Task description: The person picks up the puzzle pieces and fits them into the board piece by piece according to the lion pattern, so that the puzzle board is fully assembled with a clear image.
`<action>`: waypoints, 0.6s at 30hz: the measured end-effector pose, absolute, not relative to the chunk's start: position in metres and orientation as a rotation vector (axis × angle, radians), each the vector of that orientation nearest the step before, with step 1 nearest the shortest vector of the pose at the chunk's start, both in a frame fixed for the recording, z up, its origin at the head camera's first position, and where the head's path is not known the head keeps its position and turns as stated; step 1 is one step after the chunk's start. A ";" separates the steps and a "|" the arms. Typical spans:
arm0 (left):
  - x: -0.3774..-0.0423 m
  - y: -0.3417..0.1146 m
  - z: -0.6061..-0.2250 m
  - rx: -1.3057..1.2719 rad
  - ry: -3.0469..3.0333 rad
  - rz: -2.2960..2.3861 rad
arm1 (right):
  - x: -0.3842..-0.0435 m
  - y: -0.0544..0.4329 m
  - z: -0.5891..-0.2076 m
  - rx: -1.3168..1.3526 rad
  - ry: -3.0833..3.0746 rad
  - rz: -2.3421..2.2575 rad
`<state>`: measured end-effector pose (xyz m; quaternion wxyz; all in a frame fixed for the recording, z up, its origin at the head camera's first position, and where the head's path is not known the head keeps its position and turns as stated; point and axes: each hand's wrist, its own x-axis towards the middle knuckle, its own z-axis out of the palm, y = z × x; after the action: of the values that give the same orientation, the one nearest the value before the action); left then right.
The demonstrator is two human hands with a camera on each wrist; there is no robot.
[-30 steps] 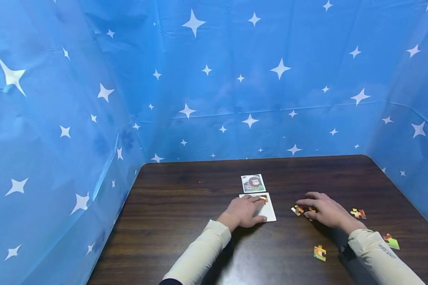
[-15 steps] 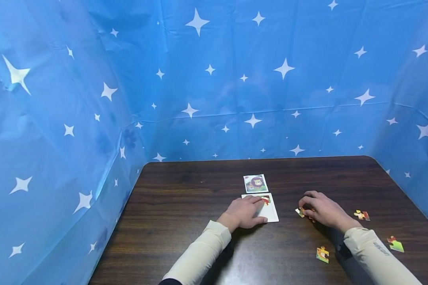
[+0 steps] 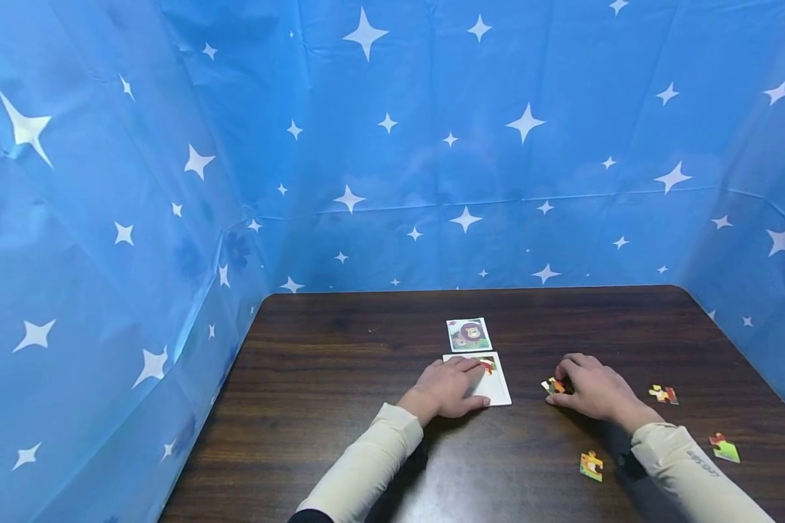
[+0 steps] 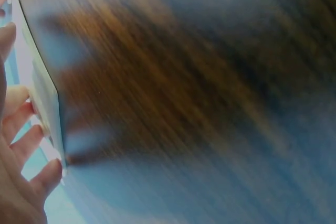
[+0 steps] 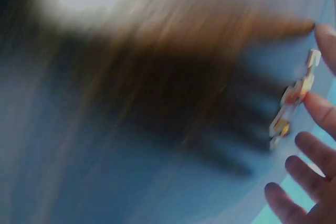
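Note:
In the head view my left hand rests on a white puzzle tray, its fingers laid over the surface. A red and green puzzle piece shows in the tray's far right corner, partly covered by those fingers. To the right, my right hand is over colourful puzzle pieces on the table, partly hiding them. The right wrist view has the index fingertip touching these pieces, while the thumb stands apart and the other fingers are spread.
A card with a lion picture lies just beyond the tray. More puzzle pieces lie about: one nearer the front, a red and yellow group right of my right hand, and a green one by the sleeve. Blue star-patterned cloth surrounds the dark wooden table.
My right hand's fingers drew together over the pieces half a second ago; now its thumb has moved out away from the index finger. My left hand has stayed on the tray.

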<state>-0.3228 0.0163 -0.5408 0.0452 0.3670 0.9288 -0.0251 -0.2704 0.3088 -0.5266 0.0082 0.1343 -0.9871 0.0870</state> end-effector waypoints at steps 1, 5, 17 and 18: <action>-0.322 0.016 -0.540 1.119 2.834 -0.075 | -0.270 0.307 -0.526 0.415 -3.084 0.264; -0.320 0.016 -0.538 1.109 2.825 -0.065 | -0.271 0.304 -0.524 0.432 -3.086 0.274; -0.320 0.016 -0.538 1.114 2.826 -0.066 | -0.281 0.334 -0.517 0.595 -3.124 0.459; -0.320 0.016 -0.538 1.118 2.824 -0.063 | -0.281 0.334 -0.517 0.604 -3.132 0.463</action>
<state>-0.3203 0.0156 -0.5376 0.0520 0.3674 0.9284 -0.0207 -0.2810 0.3337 -0.5174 -0.0409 0.1873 -0.9709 0.1436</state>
